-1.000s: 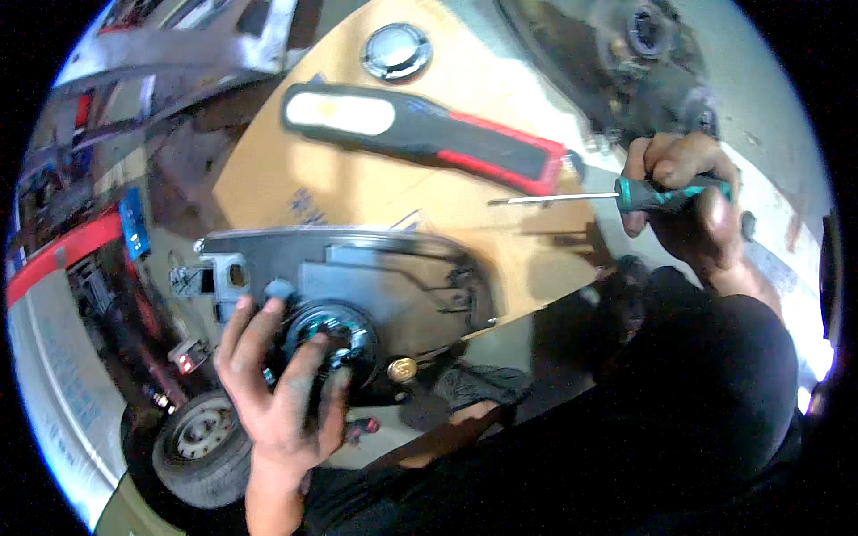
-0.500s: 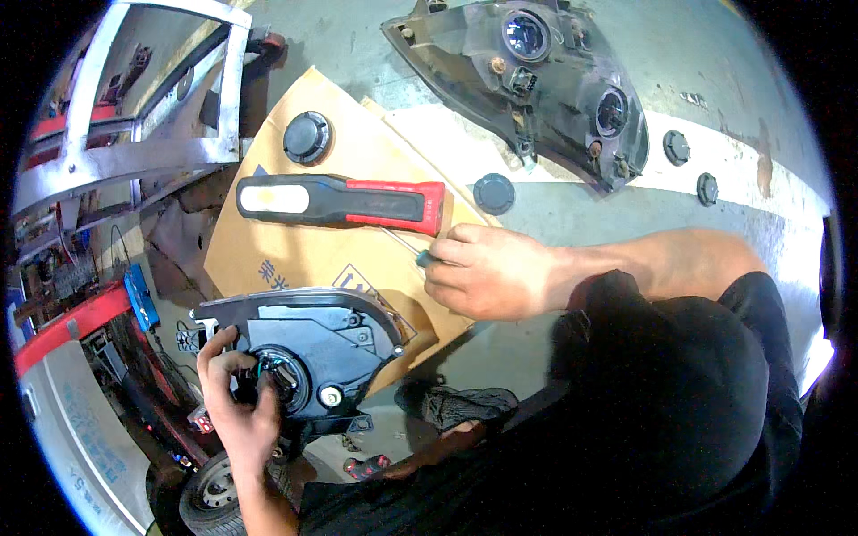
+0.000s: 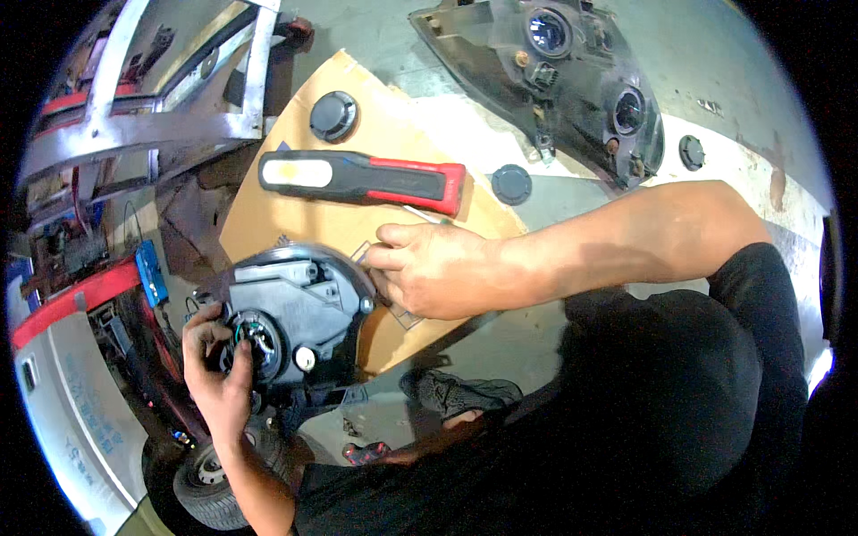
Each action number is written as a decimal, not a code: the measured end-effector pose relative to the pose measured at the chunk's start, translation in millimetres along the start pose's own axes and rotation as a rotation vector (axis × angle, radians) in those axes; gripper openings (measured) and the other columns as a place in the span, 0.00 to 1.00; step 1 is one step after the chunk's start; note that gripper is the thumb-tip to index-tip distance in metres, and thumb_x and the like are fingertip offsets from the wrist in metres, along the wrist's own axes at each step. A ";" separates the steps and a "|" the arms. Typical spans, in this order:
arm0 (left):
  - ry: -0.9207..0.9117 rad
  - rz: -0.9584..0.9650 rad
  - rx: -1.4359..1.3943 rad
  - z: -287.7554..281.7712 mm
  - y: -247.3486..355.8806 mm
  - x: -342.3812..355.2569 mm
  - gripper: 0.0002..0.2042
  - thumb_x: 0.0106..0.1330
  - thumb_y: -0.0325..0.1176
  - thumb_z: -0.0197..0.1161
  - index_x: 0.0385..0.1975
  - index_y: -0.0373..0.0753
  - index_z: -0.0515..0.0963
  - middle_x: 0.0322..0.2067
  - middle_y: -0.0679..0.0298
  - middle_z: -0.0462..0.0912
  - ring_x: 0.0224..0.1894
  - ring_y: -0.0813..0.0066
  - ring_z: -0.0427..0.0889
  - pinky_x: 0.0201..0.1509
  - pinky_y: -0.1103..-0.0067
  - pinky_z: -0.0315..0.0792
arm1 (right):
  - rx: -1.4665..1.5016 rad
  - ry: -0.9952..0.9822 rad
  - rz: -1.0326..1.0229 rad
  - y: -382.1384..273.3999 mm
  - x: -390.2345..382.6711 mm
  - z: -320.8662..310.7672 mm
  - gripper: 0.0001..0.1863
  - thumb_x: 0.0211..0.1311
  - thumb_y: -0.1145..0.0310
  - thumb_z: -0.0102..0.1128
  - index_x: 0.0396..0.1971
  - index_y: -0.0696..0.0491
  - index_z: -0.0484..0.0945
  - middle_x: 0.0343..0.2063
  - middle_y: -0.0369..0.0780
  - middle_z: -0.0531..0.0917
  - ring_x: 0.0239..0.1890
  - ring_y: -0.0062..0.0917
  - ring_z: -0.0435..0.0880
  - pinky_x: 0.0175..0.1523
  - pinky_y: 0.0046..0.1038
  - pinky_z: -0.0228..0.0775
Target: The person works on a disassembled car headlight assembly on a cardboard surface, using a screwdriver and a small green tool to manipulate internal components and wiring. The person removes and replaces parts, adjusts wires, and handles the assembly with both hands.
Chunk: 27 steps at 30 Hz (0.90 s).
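A grey-and-black headlight (image 3: 277,295), its back turned up, is tilted over the near left part of a cardboard sheet (image 3: 349,223). My left hand (image 3: 214,366) grips it at the round rear opening, thumb inside by the wires and fingers curled around the left rim. To the right of the headlight, my right hand (image 3: 433,268) hovers low over the cardboard, back upward, fingers loosely bent and apart, nothing seen in them. Just beyond its knuckles lies a thin screwdriver (image 3: 420,214), partly hidden. A red-and-black work light (image 3: 357,179) rests farther back on the sheet.
One black round cap (image 3: 333,116) sits on the cardboard; others, a dark cap (image 3: 511,184) and a smaller cap (image 3: 691,152), lie to the right. A second headlight (image 3: 545,89) is at the back. A metal frame (image 3: 179,129) stands left, a wheel (image 3: 214,473) nearer.
My right hand has let go of the screwdriver and moved left toward the headlight. The headlight has tilted and shifted slightly left and away with my left hand. The whole view has shifted a little.
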State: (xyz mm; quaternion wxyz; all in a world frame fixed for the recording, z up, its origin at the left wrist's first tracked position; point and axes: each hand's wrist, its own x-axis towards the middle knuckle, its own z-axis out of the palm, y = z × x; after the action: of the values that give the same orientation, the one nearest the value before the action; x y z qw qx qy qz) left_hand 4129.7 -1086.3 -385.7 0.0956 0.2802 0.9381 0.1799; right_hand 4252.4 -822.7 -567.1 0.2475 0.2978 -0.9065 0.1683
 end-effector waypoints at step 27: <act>-0.035 0.406 0.063 19.2 6.3 11.9 0.09 0.52 0.26 0.70 0.34 0.36 0.80 0.46 0.54 0.80 0.49 0.54 0.78 0.53 0.66 0.72 | 1.199 -0.789 0.442 7.2 66.6 -105.9 0.15 0.57 0.67 0.62 0.43 0.58 0.77 0.28 0.45 0.81 0.32 0.36 0.82 0.39 0.36 0.74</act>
State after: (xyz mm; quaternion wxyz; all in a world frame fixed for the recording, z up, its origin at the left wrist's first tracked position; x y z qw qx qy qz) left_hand 4128.4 -1069.3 -401.7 0.0649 0.4693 0.8657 0.1613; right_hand 4238.2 -799.7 -444.7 -0.3401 0.2309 -0.7196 0.5596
